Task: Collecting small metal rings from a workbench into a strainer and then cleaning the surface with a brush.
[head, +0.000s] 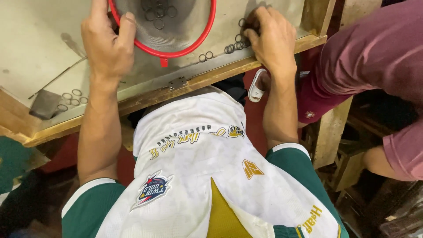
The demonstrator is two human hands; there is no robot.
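Observation:
A round sieve with a red rim point(194, 44) and grey mesh sits on the grey metal-topped table point(39, 48); several small metal rings point(158, 13) lie inside it. My left hand point(108, 39) grips the sieve's left rim. My right hand point(273, 37) rests on the table to the right of the sieve, fingers curled over a cluster of loose metal rings point(235, 45). Two more rings point(205, 56) lie just below the sieve.
Several rings point(70, 99) and a dark flat scrap point(44, 105) lie at the table's near left. A wooden edge point(220, 75) with a small hinge point(177, 82) borders the table. Another person in a maroon shirt point(374, 48) sits to the right.

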